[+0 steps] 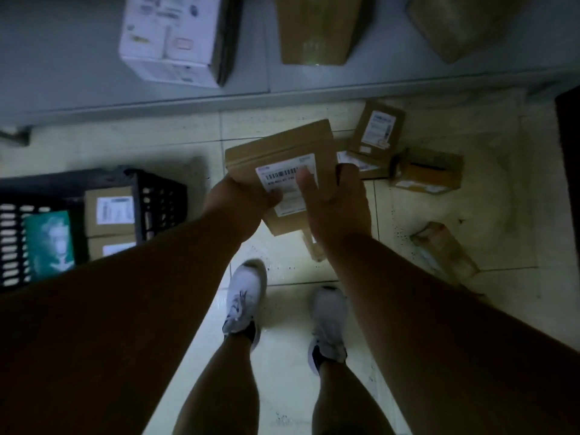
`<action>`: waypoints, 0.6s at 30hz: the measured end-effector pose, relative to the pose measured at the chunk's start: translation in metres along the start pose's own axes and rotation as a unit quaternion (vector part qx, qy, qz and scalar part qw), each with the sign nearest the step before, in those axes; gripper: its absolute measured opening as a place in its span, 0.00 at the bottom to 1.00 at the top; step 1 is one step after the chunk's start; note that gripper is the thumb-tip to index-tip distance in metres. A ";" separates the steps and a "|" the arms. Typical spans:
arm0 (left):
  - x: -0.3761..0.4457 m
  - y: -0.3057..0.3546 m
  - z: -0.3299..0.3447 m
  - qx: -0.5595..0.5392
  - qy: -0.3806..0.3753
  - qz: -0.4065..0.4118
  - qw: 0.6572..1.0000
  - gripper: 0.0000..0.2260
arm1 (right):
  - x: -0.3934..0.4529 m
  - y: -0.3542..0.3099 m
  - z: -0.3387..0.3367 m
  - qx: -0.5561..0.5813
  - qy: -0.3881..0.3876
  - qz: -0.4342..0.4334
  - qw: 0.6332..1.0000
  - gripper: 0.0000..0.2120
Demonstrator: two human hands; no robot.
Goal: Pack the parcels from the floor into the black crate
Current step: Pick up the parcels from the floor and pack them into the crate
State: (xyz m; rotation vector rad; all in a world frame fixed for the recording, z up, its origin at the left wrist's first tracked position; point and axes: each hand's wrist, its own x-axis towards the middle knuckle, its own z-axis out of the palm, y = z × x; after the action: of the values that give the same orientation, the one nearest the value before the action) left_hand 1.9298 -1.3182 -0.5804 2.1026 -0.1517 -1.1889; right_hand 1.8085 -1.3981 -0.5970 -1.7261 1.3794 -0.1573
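1. Two hands share one brown parcel, carried above the tiled floor. My left hand curls round its near left corner, and my right hand wraps the right edge with its thumb pressed flat on the barcode label.
2. I judge the label is kept face up so it can be read, and the two-sided grip keeps the flat box level.
3. Off to my left sits the black crate, already holding two labelled brown boxes and a green packet standing on edge. Those are packed tight to one side, which leaves room elsewhere in the crate.
4. Several parcels are on the floor to the right: a small cluster beyond my hands and one long box nearer me.
5. Next the load must swing left, well clear of the crate wall.
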 end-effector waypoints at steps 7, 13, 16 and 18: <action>-0.086 -0.028 -0.087 -0.226 0.002 -0.080 0.971 0.12 | -0.065 -0.073 0.010 -0.091 -0.074 -0.152 0.981 0.31; -0.134 -0.083 -0.186 -0.319 0.038 -0.101 0.942 0.24 | -0.120 -0.153 0.060 -0.211 -0.186 -0.275 0.919 0.22; -0.145 -0.125 -0.239 -0.350 0.062 -0.093 0.930 0.16 | -0.156 -0.185 0.113 -0.247 -0.241 -0.286 0.894 0.21; -0.149 -0.154 -0.273 -0.364 0.085 -0.078 0.924 0.12 | -0.182 -0.199 0.151 -0.258 -0.254 -0.288 0.887 0.20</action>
State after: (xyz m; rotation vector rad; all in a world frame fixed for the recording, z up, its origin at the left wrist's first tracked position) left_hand 2.0251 -0.9993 -0.4821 1.5513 0.4811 -0.9421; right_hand 1.9731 -1.1664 -0.4739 -2.3686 0.5102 0.3534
